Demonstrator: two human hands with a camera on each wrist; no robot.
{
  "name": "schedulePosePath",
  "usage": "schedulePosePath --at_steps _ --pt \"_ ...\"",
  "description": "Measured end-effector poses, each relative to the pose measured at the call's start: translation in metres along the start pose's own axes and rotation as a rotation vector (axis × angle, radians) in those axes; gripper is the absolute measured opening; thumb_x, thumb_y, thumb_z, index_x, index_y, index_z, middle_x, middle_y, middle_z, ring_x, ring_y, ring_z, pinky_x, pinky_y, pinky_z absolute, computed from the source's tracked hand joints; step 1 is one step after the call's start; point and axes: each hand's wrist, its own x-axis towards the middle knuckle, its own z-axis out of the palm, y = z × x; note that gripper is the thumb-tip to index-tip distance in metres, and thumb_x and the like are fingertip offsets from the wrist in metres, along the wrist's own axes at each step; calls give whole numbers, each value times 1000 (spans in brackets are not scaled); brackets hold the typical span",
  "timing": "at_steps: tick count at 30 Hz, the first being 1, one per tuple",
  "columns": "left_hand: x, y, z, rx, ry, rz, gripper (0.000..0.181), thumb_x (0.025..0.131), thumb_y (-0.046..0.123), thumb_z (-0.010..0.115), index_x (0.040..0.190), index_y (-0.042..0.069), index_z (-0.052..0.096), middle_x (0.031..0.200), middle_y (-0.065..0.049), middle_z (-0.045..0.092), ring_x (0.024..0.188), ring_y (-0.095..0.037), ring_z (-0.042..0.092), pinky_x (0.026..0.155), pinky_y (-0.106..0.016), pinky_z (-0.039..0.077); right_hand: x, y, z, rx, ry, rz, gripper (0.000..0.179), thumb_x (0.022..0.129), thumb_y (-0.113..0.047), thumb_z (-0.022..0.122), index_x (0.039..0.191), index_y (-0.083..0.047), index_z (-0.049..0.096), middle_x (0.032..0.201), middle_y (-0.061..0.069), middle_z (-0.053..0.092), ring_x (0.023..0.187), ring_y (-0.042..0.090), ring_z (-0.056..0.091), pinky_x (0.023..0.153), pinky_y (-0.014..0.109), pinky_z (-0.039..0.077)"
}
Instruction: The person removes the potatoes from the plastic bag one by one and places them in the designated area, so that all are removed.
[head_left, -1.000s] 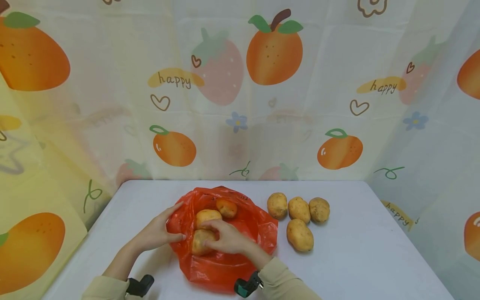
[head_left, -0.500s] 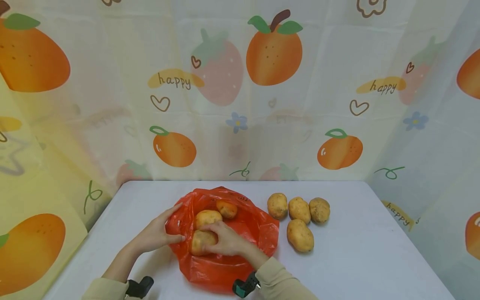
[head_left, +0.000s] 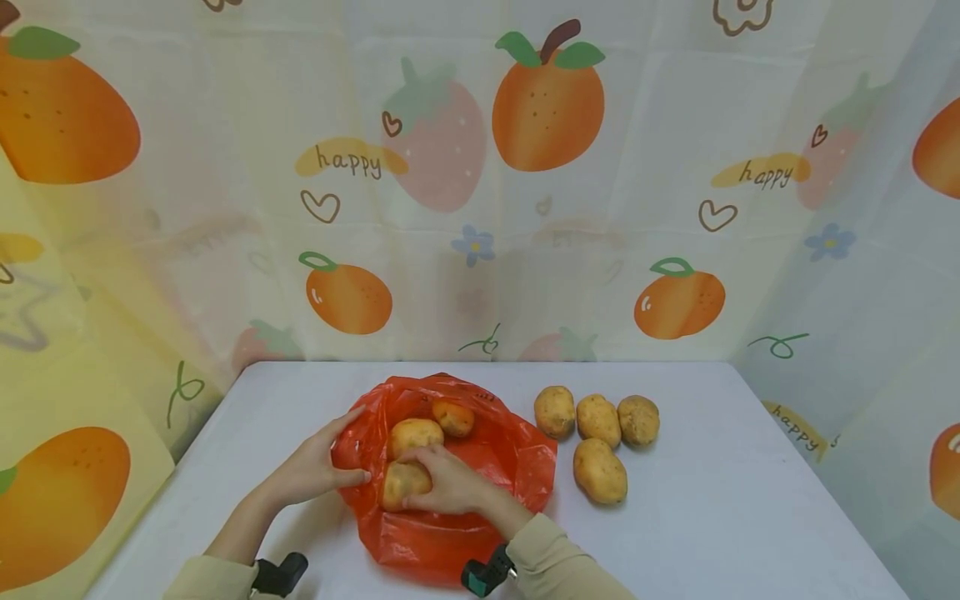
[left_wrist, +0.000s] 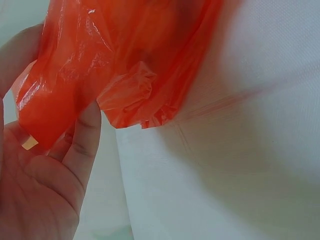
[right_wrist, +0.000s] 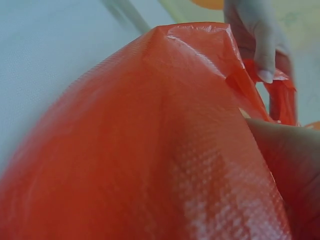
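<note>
A red plastic bag [head_left: 427, 546] lies on the table with its mouth spread wide. My left hand [head_left: 311, 468] holds the left side of its rim; in the left wrist view, thumb and fingers of that hand [left_wrist: 42, 185] are on either side of the film. Inside the bag my right hand [head_left: 453, 483] grips the nearest potato [head_left: 406, 483]. Behind that lies a second potato [head_left: 415, 435], and a smaller one [head_left: 453, 417] sits deeper at the back. From the right wrist, the bag's wall [right_wrist: 150, 140] hides most of the hand and its potato.
Several loose potatoes lie to the right of the bag, the closest one [head_left: 600, 471] in front and another potato [head_left: 555, 412] at the back near the bag's rim. The white table [head_left: 735, 500] ends against a fruit-print cloth [head_left: 480, 325].
My right hand's fingers have shifted slightly on the nearest potato, showing little other motion. The left hand, the bag and the loose potatoes stay where they were.
</note>
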Motion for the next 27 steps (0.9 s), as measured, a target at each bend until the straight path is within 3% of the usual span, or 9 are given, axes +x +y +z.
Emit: schedulePosePath --at_steps 17,27 --pt "0 1 -1 -14 -8 -7 91 69 32 79 144 23 28 142 -17 35 120 -38 45 85 -46 51 5 2 1 -3 58 -37 43 81 -29 71 120 -21 54 113 -7 58 103 9 53 91 28 46" --pt "1 -1 0 -7 -1 -1 92 69 33 79 144 22 28 141 -17 36 120 -38 45 85 -46 51 3 3 2 44 76 -2 42 78 -30 72 118 -24 58 113 -10 60 101 6 54 89 28 47"
